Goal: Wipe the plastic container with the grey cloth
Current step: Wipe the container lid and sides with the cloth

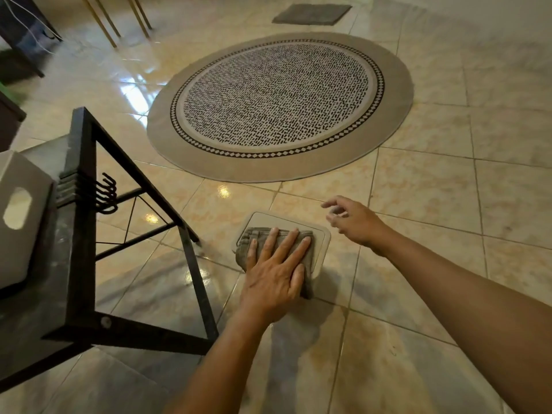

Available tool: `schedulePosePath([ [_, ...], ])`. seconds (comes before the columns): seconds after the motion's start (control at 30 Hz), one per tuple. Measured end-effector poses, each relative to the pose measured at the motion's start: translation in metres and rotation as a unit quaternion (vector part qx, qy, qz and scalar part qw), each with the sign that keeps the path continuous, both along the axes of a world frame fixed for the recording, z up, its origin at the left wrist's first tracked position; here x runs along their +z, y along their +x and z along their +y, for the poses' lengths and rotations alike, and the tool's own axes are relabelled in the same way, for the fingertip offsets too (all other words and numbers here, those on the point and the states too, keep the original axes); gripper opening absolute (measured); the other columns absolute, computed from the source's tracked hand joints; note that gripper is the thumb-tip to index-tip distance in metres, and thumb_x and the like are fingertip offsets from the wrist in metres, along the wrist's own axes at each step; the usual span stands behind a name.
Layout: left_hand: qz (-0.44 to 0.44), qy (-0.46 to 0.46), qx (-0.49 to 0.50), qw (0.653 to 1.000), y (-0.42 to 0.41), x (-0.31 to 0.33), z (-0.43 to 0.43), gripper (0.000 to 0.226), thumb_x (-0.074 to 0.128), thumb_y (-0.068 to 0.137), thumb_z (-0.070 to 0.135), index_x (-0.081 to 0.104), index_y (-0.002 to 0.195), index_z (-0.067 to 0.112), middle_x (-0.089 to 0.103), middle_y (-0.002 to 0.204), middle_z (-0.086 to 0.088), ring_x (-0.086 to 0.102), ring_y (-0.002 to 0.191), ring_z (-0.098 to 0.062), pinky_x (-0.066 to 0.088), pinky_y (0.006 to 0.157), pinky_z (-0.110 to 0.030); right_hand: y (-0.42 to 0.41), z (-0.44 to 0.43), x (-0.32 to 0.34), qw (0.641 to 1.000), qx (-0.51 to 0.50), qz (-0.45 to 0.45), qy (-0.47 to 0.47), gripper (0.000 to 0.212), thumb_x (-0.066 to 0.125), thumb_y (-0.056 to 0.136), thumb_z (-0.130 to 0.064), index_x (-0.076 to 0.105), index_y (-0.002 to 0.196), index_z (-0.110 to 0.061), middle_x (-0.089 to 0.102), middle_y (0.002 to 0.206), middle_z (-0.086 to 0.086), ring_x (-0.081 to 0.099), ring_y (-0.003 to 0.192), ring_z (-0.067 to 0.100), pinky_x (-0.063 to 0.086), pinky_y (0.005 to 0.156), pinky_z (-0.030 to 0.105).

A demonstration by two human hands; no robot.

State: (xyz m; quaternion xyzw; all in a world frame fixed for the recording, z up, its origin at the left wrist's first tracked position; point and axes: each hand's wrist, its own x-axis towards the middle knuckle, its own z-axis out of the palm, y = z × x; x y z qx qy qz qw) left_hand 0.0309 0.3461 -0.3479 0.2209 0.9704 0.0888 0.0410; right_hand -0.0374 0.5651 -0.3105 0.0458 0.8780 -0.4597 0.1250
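Note:
A flat beige plastic container piece (321,238), like a lid with rounded corners, lies on the tiled floor. A folded grey cloth (257,236) covers most of it. My left hand (274,273) presses flat on the cloth with fingers spread. Just beyond the lid's far right corner, my right hand (352,219) hovers with fingers loosely curled and holds nothing.
A black metal-framed table (80,234) stands at the left with hooks on its side; a pale grey box with a handle hole (21,216) sits on it. A round patterned rug (277,106) lies ahead, a small grey mat (312,14) beyond.

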Motion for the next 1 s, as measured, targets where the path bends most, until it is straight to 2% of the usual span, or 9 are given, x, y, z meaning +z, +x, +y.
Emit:
schedulePosePath([
  [0.1, 0.002, -0.008, -0.006, 1.0, -0.003, 0.001, -0.002, 0.057, 0.008, 0.1, 0.052, -0.007, 0.155, 0.045, -0.009, 0.165, 0.015, -0.023, 0.15, -0.014, -0.013, 0.12, -0.05, -0.002, -0.01, 0.0, 0.997, 0.066, 0.014, 0.03, 0.028, 0.054, 0.098, -0.019, 0.063, 0.123, -0.028, 0.058, 0.101, -0.002, 0.058, 0.09, 0.02, 0.051, 0.085, 0.039],
  [0.2, 0.005, -0.021, 0.014, 1.0, -0.004, 0.001, -0.001, 0.057, 0.006, 0.101, 0.051, -0.01, 0.155, 0.043, -0.01, 0.166, 0.012, -0.023, 0.15, -0.016, -0.013, 0.12, -0.05, 0.007, -0.011, -0.005, 0.996, 0.078, 0.015, 0.036, 0.026, 0.06, 0.095, -0.013, 0.065, 0.117, -0.026, 0.059, 0.091, -0.001, 0.064, 0.082, 0.024, 0.054, 0.082, 0.04],
  [0.33, -0.003, -0.027, 0.069, 0.997, -0.006, 0.002, 0.003, 0.057, 0.008, 0.102, 0.048, -0.014, 0.154, 0.041, -0.015, 0.165, 0.009, -0.022, 0.15, -0.021, -0.015, 0.119, -0.051, 0.018, -0.007, -0.002, 0.99, 0.119, -0.072, -0.019, 0.028, 0.066, 0.091, -0.005, 0.063, 0.116, -0.017, 0.062, 0.09, 0.005, 0.071, 0.071, 0.018, 0.061, 0.07, 0.032],
  [0.4, -0.009, -0.017, 0.089, 0.996, -0.006, 0.006, 0.005, 0.057, 0.008, 0.101, 0.047, -0.013, 0.154, 0.041, -0.017, 0.163, 0.01, -0.023, 0.149, -0.021, -0.016, 0.119, -0.051, 0.021, -0.008, 0.002, 0.983, 0.143, -0.113, -0.032, 0.025, 0.067, 0.09, -0.005, 0.062, 0.113, -0.014, 0.064, 0.088, 0.007, 0.069, 0.072, 0.019, 0.061, 0.074, 0.035],
  [0.5, -0.015, -0.008, 0.1, 0.995, -0.003, 0.007, 0.007, 0.057, 0.01, 0.102, 0.046, -0.014, 0.153, 0.042, -0.019, 0.162, 0.011, -0.025, 0.149, -0.021, -0.019, 0.118, -0.05, 0.02, -0.014, -0.001, 0.986, 0.138, -0.092, -0.005, 0.02, 0.064, 0.092, -0.016, 0.062, 0.111, -0.02, 0.064, 0.09, 0.003, 0.062, 0.08, 0.018, 0.056, 0.083, 0.042],
  [0.63, -0.009, -0.015, 0.115, 0.993, -0.003, 0.006, 0.008, 0.055, 0.01, 0.102, 0.047, -0.017, 0.15, 0.043, -0.02, 0.161, 0.011, -0.026, 0.148, -0.021, -0.023, 0.116, -0.049, 0.014, -0.023, -0.003, 0.989, 0.125, -0.056, -0.052, 0.039, 0.066, 0.09, -0.012, 0.057, 0.125, -0.027, 0.06, 0.087, 0.0, 0.057, 0.076, 0.014, 0.05, 0.071, 0.031],
  [0.73, -0.021, -0.014, 0.157, 0.987, -0.009, 0.006, 0.013, 0.054, 0.009, 0.103, 0.047, -0.017, 0.15, 0.043, -0.02, 0.162, 0.011, -0.026, 0.148, -0.022, -0.02, 0.117, -0.053, 0.017, -0.02, -0.004, 0.975, 0.143, -0.129, -0.115, 0.053, 0.069, 0.086, -0.002, 0.051, 0.131, -0.025, 0.063, 0.083, 0.005, 0.061, 0.071, 0.013, 0.053, 0.064, 0.025],
  [0.83, -0.043, -0.017, 0.182, 0.982, -0.018, 0.011, 0.023, 0.057, 0.006, 0.101, 0.047, -0.016, 0.152, 0.039, -0.021, 0.163, 0.007, -0.027, 0.148, -0.026, -0.016, 0.117, -0.057, 0.025, -0.022, -0.007, 0.96, 0.14, -0.193, -0.144, 0.061, 0.069, 0.086, 0.002, 0.046, 0.135, -0.025, 0.064, 0.082, 0.009, 0.065, 0.073, 0.017, 0.057, 0.065, 0.027],
  [1.0, -0.055, 0.008, 0.148, 0.988, -0.018, 0.014, 0.001, 0.061, 0.015, 0.102, 0.052, -0.012, 0.155, 0.04, -0.023, 0.163, 0.007, -0.03, 0.147, -0.021, -0.019, 0.118, -0.051, 0.024, -0.031, -0.009, 0.973, 0.112, -0.138, -0.146, 0.066, 0.065, 0.09, 0.002, 0.042, 0.147, -0.023, 0.064, 0.084, 0.007, 0.066, 0.073, 0.015, 0.057, 0.064, 0.025],
])
